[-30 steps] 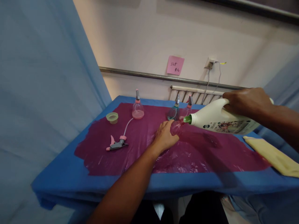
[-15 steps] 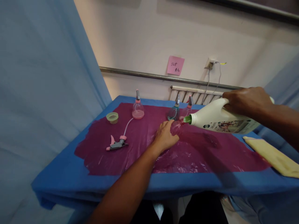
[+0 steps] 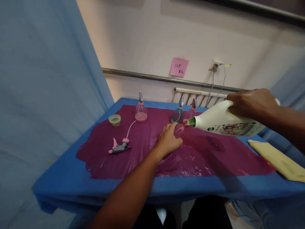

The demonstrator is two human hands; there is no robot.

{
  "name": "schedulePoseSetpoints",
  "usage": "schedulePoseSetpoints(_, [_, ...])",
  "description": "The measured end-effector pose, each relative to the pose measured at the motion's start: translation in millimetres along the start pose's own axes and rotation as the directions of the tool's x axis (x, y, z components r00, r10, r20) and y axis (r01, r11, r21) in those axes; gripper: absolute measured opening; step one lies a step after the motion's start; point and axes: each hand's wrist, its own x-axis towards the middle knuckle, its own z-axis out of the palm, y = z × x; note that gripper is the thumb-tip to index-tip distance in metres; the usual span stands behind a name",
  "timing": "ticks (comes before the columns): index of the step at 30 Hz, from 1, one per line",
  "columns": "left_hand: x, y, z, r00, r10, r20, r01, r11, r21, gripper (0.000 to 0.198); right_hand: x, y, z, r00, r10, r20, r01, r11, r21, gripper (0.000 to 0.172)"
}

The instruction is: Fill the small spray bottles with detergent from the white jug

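Note:
My left hand (image 3: 168, 138) is wrapped round a clear spray bottle body (image 3: 179, 129) without its spray head, near the middle of the table. In my right hand (image 3: 252, 103) is the handle of a large cream-coloured jug (image 3: 228, 121), tilted on its side. The jug's green spout (image 3: 191, 122) meets the mouth of the clear bottle; whether liquid is flowing I cannot tell. A grey and pink trigger spray head (image 3: 120, 146) with a white tube lies on the left. Behind it stands a spray bottle with pink liquid (image 3: 141, 116).
A green-rimmed tub (image 3: 114, 120) sits at the left. Two more spray bottles, one teal (image 3: 177, 115) and one pink (image 3: 190, 114), stand behind the jug's spout. A yellow cloth (image 3: 277, 157) lies at the right edge. Purple plastic sheeting (image 3: 143, 159) covers the blue tablecloth (image 3: 69, 178).

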Motion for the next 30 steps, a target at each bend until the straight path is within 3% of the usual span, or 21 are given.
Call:
schedulePoseSetpoints(20, [1.3, -1.0, 1.9, 1.0, -0.016, -0.012, 0.016, 1.0, -0.002, 0.082, 1.6, 0.4, -3.8, 1.0, -0.018, 0.018, 0.018, 1.0, 0.013, 0.031])
schedulePoseSetpoints(30, [1.4, -0.9, 1.6, 1.0, -0.02, -0.007, 0.02, 1.0, 0.005, 0.083, 2.7, -0.5, -2.1, 1.0, 0.001, -0.001, -0.001, 1.0, 0.013, 0.025])
